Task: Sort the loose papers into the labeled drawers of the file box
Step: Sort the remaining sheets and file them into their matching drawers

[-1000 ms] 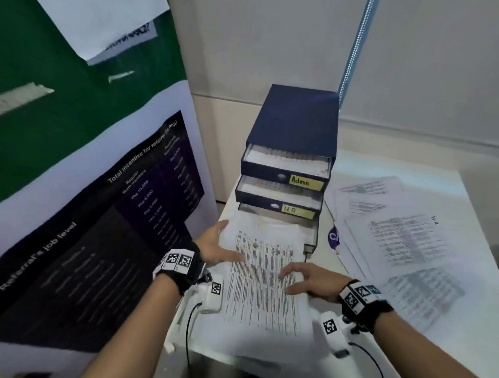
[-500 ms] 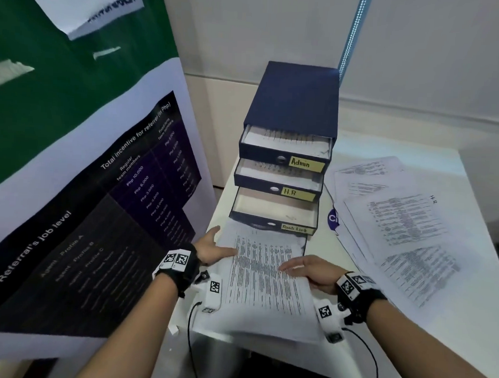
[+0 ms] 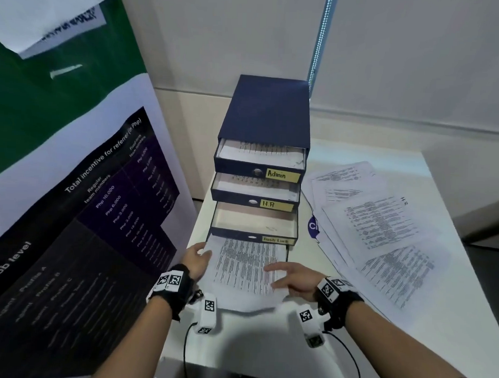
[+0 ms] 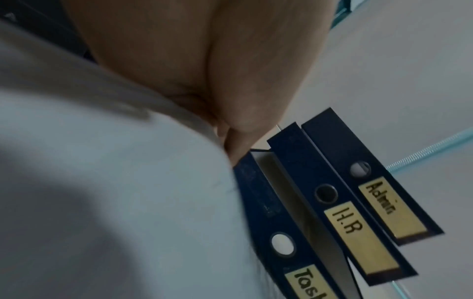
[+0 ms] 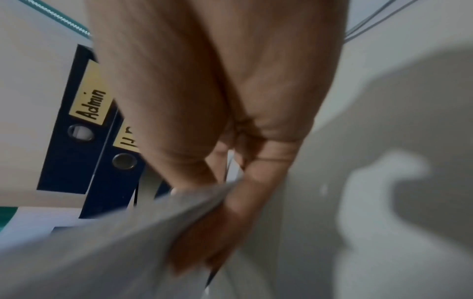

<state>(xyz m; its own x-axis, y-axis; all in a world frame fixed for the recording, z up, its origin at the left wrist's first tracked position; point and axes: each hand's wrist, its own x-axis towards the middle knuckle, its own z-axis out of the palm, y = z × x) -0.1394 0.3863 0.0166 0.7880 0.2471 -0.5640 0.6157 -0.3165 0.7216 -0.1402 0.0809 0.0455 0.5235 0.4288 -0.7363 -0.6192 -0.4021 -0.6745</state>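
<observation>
Printed papers (image 3: 247,269) lie as a small stack on the white counter (image 3: 450,323), directly at 6 o'clock of the navy file box (image 3: 266,116), their far edge touching the front of the open bottom drawer (image 3: 254,227) labelled Task List. Left hand (image 3: 196,260) grasps the stack's 9 o'clock edge, and the right hand (image 3: 293,278) holds its 3 o'clock side, fingers (image 3: 274,267) lying on the top sheet with the thumb under it. At 3 o'clock of the box, loose sheets (image 3: 383,224) are spread out; the Admin drawer (image 3: 260,161) and H.R drawer (image 3: 255,192) above already hold paper.
</observation>
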